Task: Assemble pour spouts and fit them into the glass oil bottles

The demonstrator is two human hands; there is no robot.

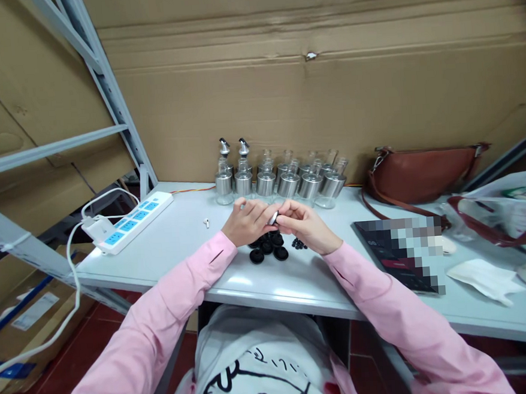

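Observation:
Over the table's middle, my left hand (247,223) and my right hand (309,227) meet fingertip to fingertip. Pinched between them is a small silver-and-black part (273,218), mostly covered by the fingers, so its exact kind is unclear. Both hands are closed on it. Just below lies a pile of round black stopper-like pieces (269,244), partly behind my left hand. A small heap of tiny black parts (299,244) sits beneath my right hand. Behind the hands stand several glass bottles with steel sleeves (288,182); two at the back left carry silver-and-black pourer spouts (243,147).
A white power strip (132,223) with cables lies at the left, near a white earbud (206,223). To the right are a brown bag (423,174), a partly blurred dark tablet or phone (389,260), a white packet (485,279) and a plastic bag. Cardboard (256,101) backs the table.

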